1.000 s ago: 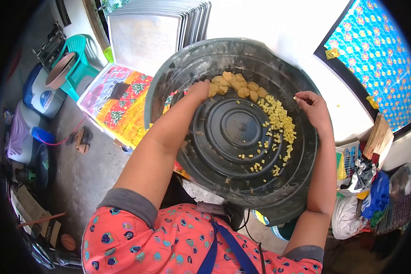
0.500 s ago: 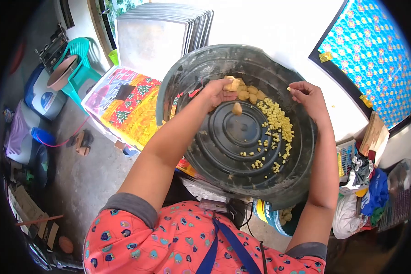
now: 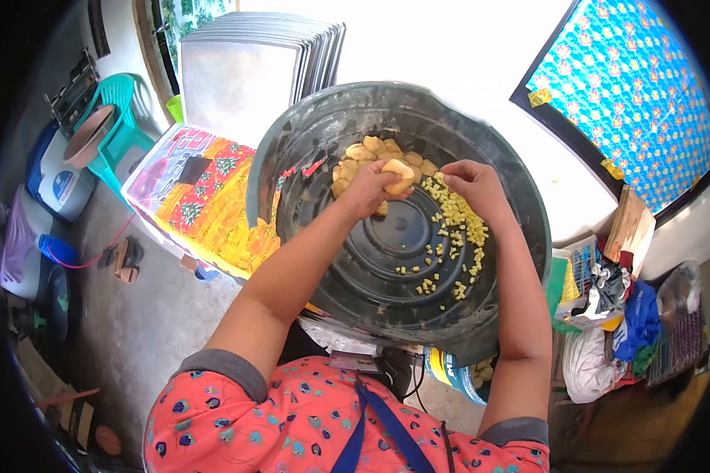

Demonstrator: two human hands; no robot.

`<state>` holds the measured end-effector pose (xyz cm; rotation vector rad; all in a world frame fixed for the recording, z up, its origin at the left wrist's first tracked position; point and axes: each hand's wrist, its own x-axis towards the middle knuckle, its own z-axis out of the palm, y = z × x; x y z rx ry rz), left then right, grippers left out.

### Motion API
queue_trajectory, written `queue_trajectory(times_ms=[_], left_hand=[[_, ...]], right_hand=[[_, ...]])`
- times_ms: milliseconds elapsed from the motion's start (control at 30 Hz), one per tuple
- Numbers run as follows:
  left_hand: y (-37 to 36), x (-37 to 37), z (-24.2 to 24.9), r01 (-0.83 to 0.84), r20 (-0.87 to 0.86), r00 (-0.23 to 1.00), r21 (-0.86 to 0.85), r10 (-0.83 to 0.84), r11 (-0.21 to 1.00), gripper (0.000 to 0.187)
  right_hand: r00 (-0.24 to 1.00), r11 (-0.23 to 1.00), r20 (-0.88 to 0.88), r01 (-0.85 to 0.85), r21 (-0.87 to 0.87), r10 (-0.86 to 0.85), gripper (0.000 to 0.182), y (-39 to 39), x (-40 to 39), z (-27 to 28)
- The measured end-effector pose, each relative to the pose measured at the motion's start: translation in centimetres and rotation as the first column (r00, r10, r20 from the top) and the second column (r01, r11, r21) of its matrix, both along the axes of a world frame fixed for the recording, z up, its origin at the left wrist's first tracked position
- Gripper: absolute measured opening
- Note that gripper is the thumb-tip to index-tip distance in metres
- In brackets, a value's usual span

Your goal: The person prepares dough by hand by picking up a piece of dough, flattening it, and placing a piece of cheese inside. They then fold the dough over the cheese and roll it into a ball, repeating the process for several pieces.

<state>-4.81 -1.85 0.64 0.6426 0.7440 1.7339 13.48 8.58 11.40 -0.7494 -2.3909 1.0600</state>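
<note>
- Head view, looked down into black basin (image 3: 521, 236), tilted toward wearer, rim from 9 to 3 o'clock.
- Left hand (image 3: 364, 189) closed around one pale dough lump (image 3: 398, 175), lifted clear of heap; half a second earlier only reached among lumps, one lump rolled loose beside it.
- Right hand (image 3: 473, 185) drawn in from 2 o'clock rim to just beside lump, fingers pinched narrow near its edge; anything held between them too small to tell.
- Remaining heap of lumps (image 3: 371, 151) lay at 12 o'clock inside basin; small cut yellow pieces (image 3: 454, 236) strewn down 3 o'clock side.
- Judged from hands meeting: fresh lump taken up, pinching-off of small pieces about to begin.
- Patterned cloth (image 3: 205, 197) spread at 9 o'clock, stacked metal trays (image 3: 252, 63) at 11 o'clock.
</note>
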Motion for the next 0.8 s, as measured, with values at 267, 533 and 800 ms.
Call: queue_trajectory(times_ms=[267, 533, 800], left_hand=[[-0.3, 0.9, 0.1, 0.026, -0.073, 0.997, -0.004, -0.026, 1.000, 0.018], [-0.3, 2.0, -0.3, -0.157, -0.297, 0.948, -0.117, 0.116, 0.981, 0.017], [-0.7, 3.0, -0.2, -0.130, -0.320, 0.943, -0.085, 0.097, 0.988, 0.017]], right_hand=[[0.999, 0.983, -0.045, -0.024, -0.181, 0.016, 0.023, -1.3, -0.1, 0.1], [0.979, 0.819, -0.201, -0.147, -0.554, 0.040, 0.024, -3.3, -0.9, -0.9], [0.938, 0.649, -0.344, -0.230, -0.725, -0.052, 0.023, -4.2, -2.1, -2.9]])
